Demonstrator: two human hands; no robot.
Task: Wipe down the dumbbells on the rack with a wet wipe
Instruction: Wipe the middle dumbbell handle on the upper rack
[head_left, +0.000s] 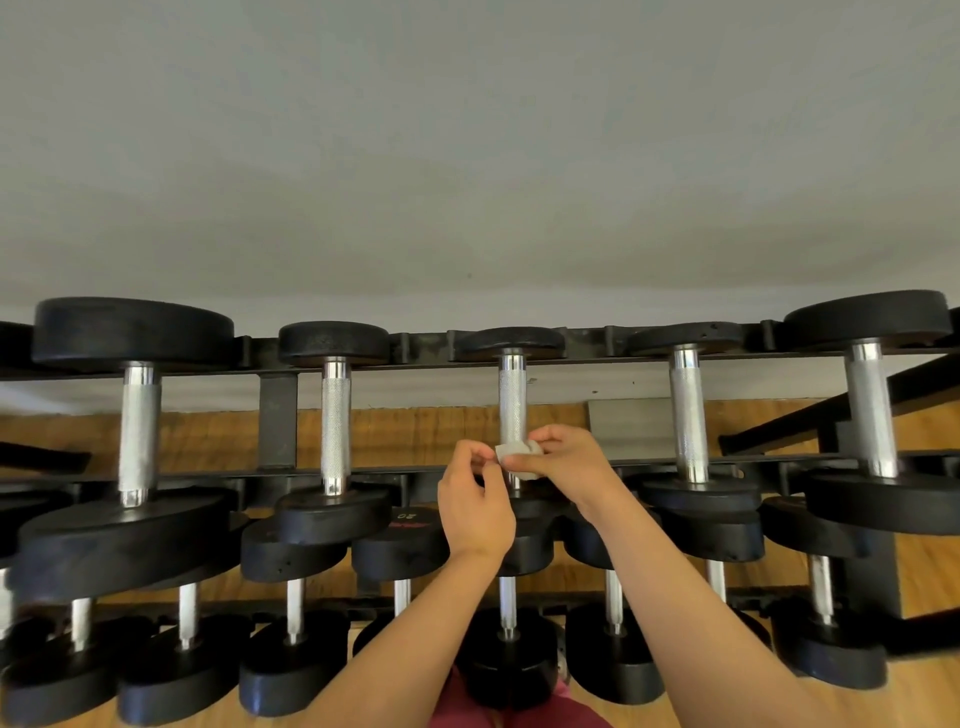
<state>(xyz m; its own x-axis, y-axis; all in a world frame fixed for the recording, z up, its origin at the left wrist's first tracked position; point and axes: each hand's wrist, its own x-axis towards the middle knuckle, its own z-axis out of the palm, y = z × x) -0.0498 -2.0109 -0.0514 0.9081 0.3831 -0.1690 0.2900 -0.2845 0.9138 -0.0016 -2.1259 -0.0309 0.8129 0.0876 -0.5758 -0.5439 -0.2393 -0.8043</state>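
field notes, head view.

- wet wipe (519, 458): small, pale, bunched. held in the air between both hands, right in front of the lower end of the knurled handle of the middle dumbbell (511, 400) on the top tier. i cannot tell if it touches the steel.
- right hand (569, 467): fingers curled round the wad, thumb under it. this hand carries the wipe.
- left hand (475, 499): thumb and forefinger closed at the wipe's left edge, seemingly pinching a corner. other fingers are loosely curled.
- my read: two hands on one small wipe suggests refolding or spreading it for a fresh face, not scrubbing. it is held at handle height so the wipe can go straight onto the bar.
- rack (278, 415): black, two tiers. the dumbbells lie front to back across the rails, handles bridging the gap, so each handle is reachable from above and around.
- lower tier dumbbells (293, 670): smaller, just below the forearms.
- progress: no visible wet sheen to judge by, so i cannot say which are done.
- risk: the knurling could snag and shred a thin wipe.
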